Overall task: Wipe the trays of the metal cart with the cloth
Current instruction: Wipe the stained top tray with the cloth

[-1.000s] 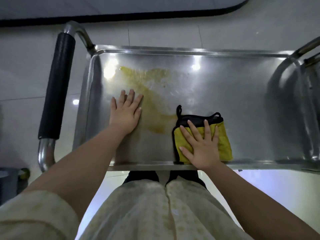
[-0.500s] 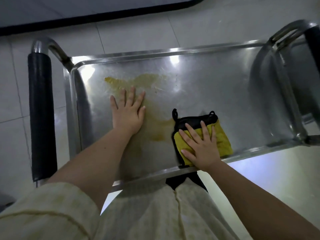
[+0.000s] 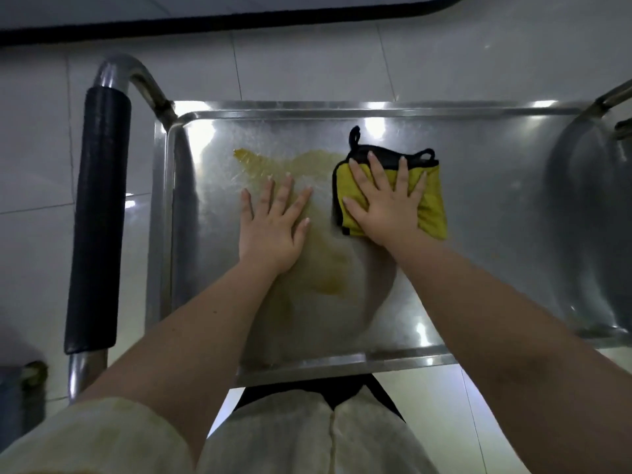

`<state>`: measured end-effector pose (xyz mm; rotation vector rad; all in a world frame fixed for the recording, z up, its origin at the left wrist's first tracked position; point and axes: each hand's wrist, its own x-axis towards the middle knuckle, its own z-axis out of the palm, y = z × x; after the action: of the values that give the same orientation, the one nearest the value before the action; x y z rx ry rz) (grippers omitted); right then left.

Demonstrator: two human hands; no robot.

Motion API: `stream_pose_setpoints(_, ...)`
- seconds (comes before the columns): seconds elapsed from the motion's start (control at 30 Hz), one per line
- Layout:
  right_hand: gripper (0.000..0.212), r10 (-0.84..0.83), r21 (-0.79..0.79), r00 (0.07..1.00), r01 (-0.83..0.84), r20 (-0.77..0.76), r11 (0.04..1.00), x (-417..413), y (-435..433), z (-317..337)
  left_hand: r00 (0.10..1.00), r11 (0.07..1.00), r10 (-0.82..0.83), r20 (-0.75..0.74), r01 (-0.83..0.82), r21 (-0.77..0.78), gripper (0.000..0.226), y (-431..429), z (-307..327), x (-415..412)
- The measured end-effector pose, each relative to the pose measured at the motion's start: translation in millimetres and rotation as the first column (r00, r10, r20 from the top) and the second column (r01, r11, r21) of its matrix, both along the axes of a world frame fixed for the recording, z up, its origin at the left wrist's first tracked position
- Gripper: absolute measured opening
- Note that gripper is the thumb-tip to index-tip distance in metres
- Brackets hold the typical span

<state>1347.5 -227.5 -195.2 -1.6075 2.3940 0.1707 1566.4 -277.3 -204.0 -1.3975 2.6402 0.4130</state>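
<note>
Two bare hands lie flat on the shallow stainless-steel top tray [image 3: 496, 217] of the cart. The left hand [image 3: 273, 230] presses palm-down left of centre, fingers [image 3: 285, 189] straight and spread, holding nothing. The right hand [image 3: 386, 206] is likewise flat and splayed. It presses on the folded yellow cloth with black trim [image 3: 432, 203] and does not grip it. The cloth sits toward the far side of the tray, touching the right edge of the yellowish smeared stain [image 3: 328, 271] at its far end.

Risks, as I judge them:
- The left hand rests on or right at the smear, so it may pick up residue and print it onto wiped metal.
- Only a flat palm pins the cloth, so a quick stroke could let it slip or unfold, with its black loops trailing.
- A pass to the left would push the mess toward the left hand instead of lifting it.
- Hard pushing might shift the cart, since nobody holds the black padded handle [image 3: 99, 217] at the left end.

Half a second earlier the cloth and right hand were by the near rim, at the stain's near end. Now they are up by its far end. The left hand is still braced in the same spot. The stain looks about the same in extent.
</note>
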Motion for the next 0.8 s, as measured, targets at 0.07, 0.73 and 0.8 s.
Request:
stream_pose_setpoints(0.07, 0.069, -0.044, 0.025, 0.999, 0.043, 0.012, 0.999, -9, -47, 0, 1.000, 1.000, 0.015, -0.002, -0.015, -0.006, 0.056, -1, 0, -2)
stream_pose_setpoints(0.73, 0.065, 0.383, -0.053, 0.921, -0.381, 0.065, 0.923, 65, 152, 7, 0.990, 0.990, 0.138, -0.032, -0.139, -0.018, 0.057, 2, 1, -7)
stream_pose_setpoints(0.8, 0.065, 0.314, -0.041, 0.949, -0.313, 0.032, 0.949, 53, 100, 6, 0.974, 0.974, 0.225, -0.034, -0.226, -0.024, 0.058, 3, 0, -6)
